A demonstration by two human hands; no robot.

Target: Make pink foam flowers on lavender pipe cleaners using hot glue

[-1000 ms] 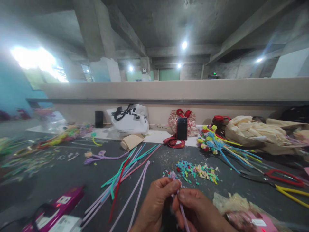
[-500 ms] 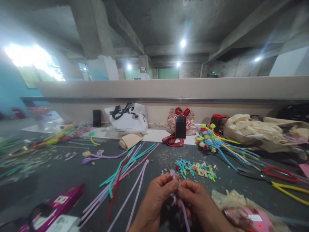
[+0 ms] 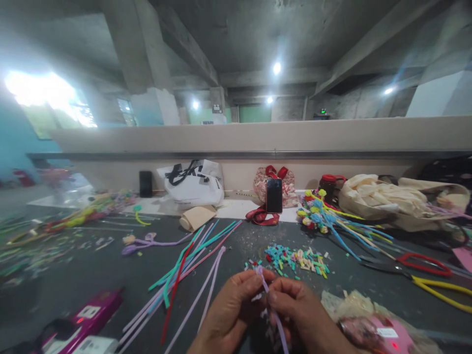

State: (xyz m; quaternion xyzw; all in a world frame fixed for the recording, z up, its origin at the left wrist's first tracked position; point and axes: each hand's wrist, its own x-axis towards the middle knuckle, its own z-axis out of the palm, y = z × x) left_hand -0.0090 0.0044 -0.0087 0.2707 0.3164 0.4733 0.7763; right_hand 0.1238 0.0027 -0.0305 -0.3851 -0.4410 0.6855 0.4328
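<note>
Just above the dark worktop (image 3: 129,270), near the scattered cut pieces (image 3: 295,260), the lilac pipe cleaner (image 3: 280,329) calls for a light, steady grip beside its bend. The left hand's (image 3: 236,305) fingers pinch its upper end; the right hand's (image 3: 306,305) fingers press together around it lower down.

A dim concrete ceiling (image 3: 250,37) is being lit by small, glaring white lamps (image 3: 277,68); the far-left window (image 3: 47,93) is being washed out by brightness, and toward the left edge, shapes are being blurred and stretched.
</note>
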